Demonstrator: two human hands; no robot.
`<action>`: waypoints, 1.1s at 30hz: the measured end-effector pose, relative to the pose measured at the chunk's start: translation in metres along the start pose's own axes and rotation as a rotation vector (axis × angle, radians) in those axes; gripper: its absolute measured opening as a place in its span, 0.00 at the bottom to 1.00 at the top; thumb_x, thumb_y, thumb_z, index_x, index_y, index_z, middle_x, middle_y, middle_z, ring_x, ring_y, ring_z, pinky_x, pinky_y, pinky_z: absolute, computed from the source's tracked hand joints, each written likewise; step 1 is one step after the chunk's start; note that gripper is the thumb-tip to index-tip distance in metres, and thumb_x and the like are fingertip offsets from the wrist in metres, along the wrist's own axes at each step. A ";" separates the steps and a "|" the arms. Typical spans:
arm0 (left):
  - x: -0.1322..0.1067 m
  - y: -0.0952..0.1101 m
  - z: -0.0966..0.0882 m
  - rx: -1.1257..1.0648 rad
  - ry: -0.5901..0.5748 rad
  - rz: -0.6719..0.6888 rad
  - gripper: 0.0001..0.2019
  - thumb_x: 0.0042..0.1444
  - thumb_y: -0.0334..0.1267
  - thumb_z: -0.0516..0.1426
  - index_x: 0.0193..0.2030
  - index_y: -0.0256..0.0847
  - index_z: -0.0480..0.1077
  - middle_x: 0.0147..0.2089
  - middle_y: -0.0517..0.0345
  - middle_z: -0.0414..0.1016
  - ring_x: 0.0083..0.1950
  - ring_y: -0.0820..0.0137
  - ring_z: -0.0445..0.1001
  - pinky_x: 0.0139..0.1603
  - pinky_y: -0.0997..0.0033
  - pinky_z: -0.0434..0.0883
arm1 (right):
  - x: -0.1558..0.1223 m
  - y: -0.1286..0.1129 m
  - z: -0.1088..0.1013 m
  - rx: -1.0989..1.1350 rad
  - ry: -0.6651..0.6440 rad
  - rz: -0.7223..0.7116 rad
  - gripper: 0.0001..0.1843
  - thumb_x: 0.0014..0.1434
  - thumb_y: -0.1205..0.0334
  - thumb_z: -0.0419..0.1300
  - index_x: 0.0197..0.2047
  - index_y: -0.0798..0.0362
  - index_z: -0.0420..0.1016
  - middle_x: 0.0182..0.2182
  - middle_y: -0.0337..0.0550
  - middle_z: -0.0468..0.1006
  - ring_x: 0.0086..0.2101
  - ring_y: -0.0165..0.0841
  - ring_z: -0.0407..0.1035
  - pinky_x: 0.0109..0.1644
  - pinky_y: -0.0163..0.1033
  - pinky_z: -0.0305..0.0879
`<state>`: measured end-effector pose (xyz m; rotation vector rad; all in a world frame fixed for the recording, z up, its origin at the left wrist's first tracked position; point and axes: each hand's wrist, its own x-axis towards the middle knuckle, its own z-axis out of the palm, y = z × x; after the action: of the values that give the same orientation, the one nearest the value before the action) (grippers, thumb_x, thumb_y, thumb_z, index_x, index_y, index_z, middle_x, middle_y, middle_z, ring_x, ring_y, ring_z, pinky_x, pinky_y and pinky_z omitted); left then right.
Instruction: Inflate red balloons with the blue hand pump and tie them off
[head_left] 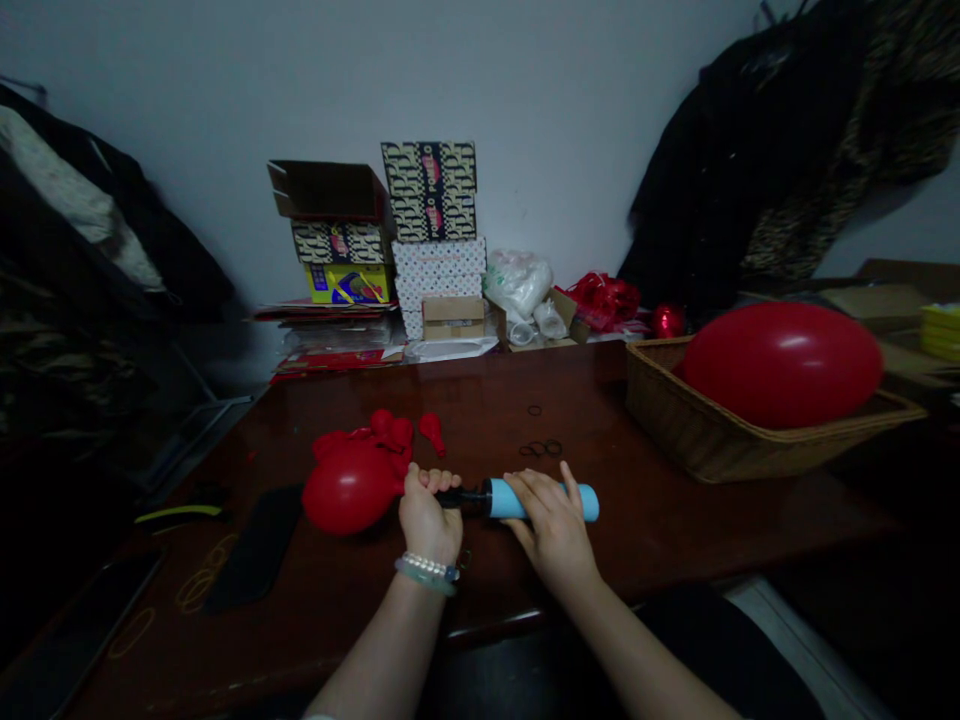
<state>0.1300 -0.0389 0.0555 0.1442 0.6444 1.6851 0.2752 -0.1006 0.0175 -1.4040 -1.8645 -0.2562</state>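
Observation:
My left hand, with beaded bracelets at the wrist, is closed around the neck of a partly inflated red balloon and the black nozzle end of a hand pump. The pump's blue barrel lies across my right hand's grip, with the thumb below and fingers over the top. The join between balloon and nozzle is hidden inside my left hand. Just behind the balloon is a pile of limp red balloons, and one uninflated balloon lies apart to its right.
A wicker basket at right holds a large inflated red balloon. Black rubber bands lie beyond the pump. A dark flat pad, yellowish bands and a phone are at left. Stacked boxes line the wall.

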 end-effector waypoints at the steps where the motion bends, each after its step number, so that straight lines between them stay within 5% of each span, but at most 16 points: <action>1: -0.001 -0.002 -0.001 0.003 0.003 0.004 0.17 0.63 0.34 0.50 0.22 0.40 0.53 0.17 0.69 0.50 0.19 0.78 0.54 0.25 0.74 0.61 | -0.001 -0.001 0.001 0.000 0.000 0.003 0.20 0.61 0.58 0.58 0.57 0.48 0.68 0.49 0.44 0.76 0.51 0.39 0.68 0.67 0.59 0.42; 7: -0.001 -0.002 0.002 0.036 0.035 0.029 0.16 0.63 0.34 0.49 0.22 0.40 0.53 0.17 0.68 0.50 0.19 0.78 0.54 0.25 0.73 0.61 | 0.001 -0.001 0.000 -0.026 -0.013 -0.005 0.19 0.62 0.57 0.57 0.57 0.48 0.68 0.49 0.45 0.76 0.51 0.40 0.68 0.67 0.60 0.42; 28: 0.028 0.069 0.013 -0.015 0.065 0.084 0.16 0.62 0.29 0.45 0.23 0.41 0.50 0.15 0.70 0.48 0.15 0.79 0.51 0.20 0.76 0.56 | 0.016 0.029 -0.021 -0.060 -0.022 -0.097 0.26 0.61 0.56 0.59 0.61 0.47 0.63 0.53 0.43 0.74 0.56 0.40 0.64 0.68 0.62 0.33; 33: 0.028 0.068 0.009 -0.044 0.048 0.084 0.15 0.61 0.29 0.45 0.23 0.41 0.50 0.15 0.70 0.49 0.15 0.80 0.52 0.20 0.77 0.56 | 0.014 0.032 -0.021 -0.066 -0.008 -0.091 0.25 0.60 0.55 0.59 0.60 0.47 0.64 0.51 0.44 0.75 0.55 0.41 0.65 0.68 0.63 0.34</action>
<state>0.0682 -0.0147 0.0894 0.1010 0.6436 1.7867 0.3119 -0.0900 0.0322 -1.3672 -1.9445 -0.3609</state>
